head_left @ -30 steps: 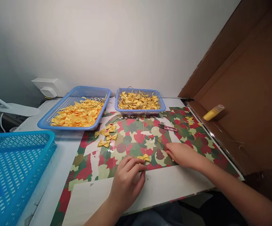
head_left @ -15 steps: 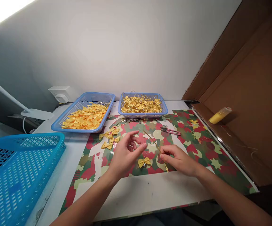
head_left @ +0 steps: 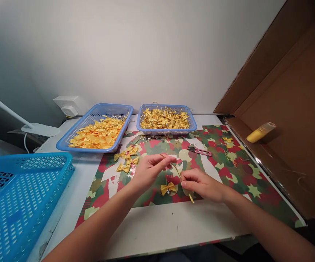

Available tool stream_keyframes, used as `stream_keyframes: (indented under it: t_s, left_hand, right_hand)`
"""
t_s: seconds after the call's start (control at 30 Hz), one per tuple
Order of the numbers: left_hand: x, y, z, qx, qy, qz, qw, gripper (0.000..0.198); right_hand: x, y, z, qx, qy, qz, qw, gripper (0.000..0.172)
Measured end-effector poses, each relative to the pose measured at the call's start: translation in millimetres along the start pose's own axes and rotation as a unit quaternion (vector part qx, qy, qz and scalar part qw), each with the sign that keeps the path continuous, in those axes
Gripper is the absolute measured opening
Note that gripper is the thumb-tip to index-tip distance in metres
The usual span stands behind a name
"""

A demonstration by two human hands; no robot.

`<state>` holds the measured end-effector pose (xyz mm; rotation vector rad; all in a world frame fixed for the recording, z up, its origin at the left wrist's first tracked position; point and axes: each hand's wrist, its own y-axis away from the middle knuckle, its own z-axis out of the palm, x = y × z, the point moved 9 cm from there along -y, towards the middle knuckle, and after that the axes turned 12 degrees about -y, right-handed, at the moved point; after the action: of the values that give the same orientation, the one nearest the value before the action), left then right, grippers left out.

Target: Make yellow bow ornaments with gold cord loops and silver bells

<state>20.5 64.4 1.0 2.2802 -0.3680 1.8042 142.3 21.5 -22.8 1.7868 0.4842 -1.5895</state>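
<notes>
Gold cord runs between my two hands above the patterned sheet. My left hand pinches its upper end between thumb and fingers. Lower down, the fingers of my right hand are closed round the same cord, whose tail hangs out below them. Just under and between the hands lies a yellow bow with a small silver bell at its centre and a thin string going up from it. Several loose yellow bows rest left of my left hand.
Blue baskets of yellow bows and strung bows stand at the back. Pink-handled snips and silver bells lie before them. A turquoise basket is at left; a yellow tube sits by the cardboard wall at right.
My left hand has moved slightly right and closed on the cord's upper end; before, its fingers were apart. My right hand still holds the cord. The view has shifted slightly.
</notes>
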Motion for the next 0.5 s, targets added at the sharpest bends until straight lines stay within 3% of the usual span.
stream_keyframes:
  t_s: [0.07,0.13,0.2,0.27,0.33,0.5]
  left_hand:
    - [-6.7,-1.6,5.2,0.002,0.03,-0.024,0.999,0.035]
    - [-11.3,-1.9,10.7,-0.011,0.044,-0.045,0.998,0.035]
    - [-14.2,-0.7,16.0,-0.03,0.058,-0.065,0.996,0.035]
    - [-15.7,2.1,19.8,-0.042,0.067,-0.082,0.993,0.036]
    - [-15.4,5.6,22.6,-0.048,0.061,-0.088,0.993,0.036]
    - [-15.8,14.2,29.7,-0.063,0.05,-0.079,0.994,0.043]
  right_hand:
    - [-0.2,-5.3,-14.2,0.0,0.045,-0.004,0.999,0.036]
    - [-2.9,-8.0,-56.0,0.098,0.145,-0.025,0.984,0.031]
    - [-8.6,0.0,-109.8,0.268,0.305,-0.04,0.913,0.024]
    - [-1.5,4.6,-140.8,0.336,0.415,-0.013,0.845,0.027]
    - [7.8,4.9,-153.6,0.354,0.449,-0.013,0.82,0.023]
    - [15.7,6.7,-154.6,0.387,0.415,-0.034,0.822,0.016]
